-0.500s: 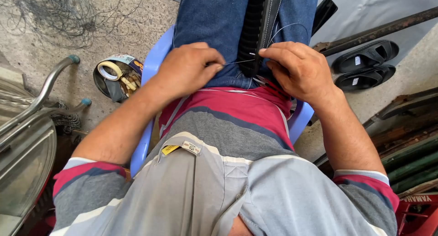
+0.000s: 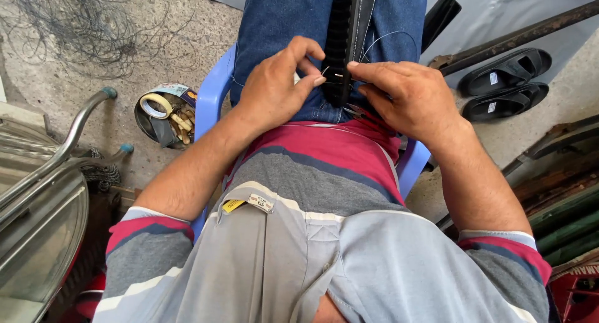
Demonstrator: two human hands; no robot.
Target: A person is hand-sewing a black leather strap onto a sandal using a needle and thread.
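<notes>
Hands, left (image 2: 274, 89) and right (image 2: 409, 95), have parted slightly along the ribbed black strip (image 2: 342, 42)

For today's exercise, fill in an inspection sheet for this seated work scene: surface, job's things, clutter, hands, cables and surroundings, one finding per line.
Surface: the lap in blue jeans, on a blue plastic chair.
Job's things: a black ribbed strip lying along the lap, with thin pale wire looping from it.
Clutter: a round tin holding tape rolls and small parts, on the concrete floor.
Hands: left hand pinches at the strip; right hand presses it with its fingertips.
Cables: a tangle of thin wire on the floor.
Surroundings: black sandals, a rusty pipe, a metal frame.
</notes>
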